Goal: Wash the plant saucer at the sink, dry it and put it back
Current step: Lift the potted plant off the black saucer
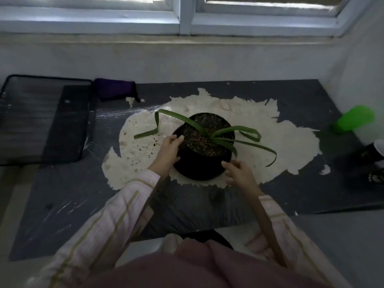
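now we see a black pot [204, 163] in the middle of a dark table [301, 96]. it stands on a big pale patch [291, 146] where the dark top is torn away. a plant [218, 136] with long thin green leaves grows in the pot's soil. the leaves bend out to 9 o'clock and to 3 o'clock.

the plant saucer [177, 131] is under the pot. we only see a dark edge of it that peeks out at 10 o'clock of the pot.

our left hand [169, 151] holds the pot at 9 o'clock. its thumb lies on the rim and its fingers curl round the wall. our right hand [239, 172] is at 5 o'clock of the pot. its pointing finger touches the low part of the wall and the other fingers are bent. we cannot tell if this hand holds tight or only touches.

a flat black tray [41, 119] lies at 9 o'clock on the table. a purple cloth [114, 90] sits just beside the tray's far corner, at 11 o'clock. a blurry green thing [355, 119] is at 3 o'clock, well apart from the pot. a window [187, 15] runs along the wall at 12 o'clock.
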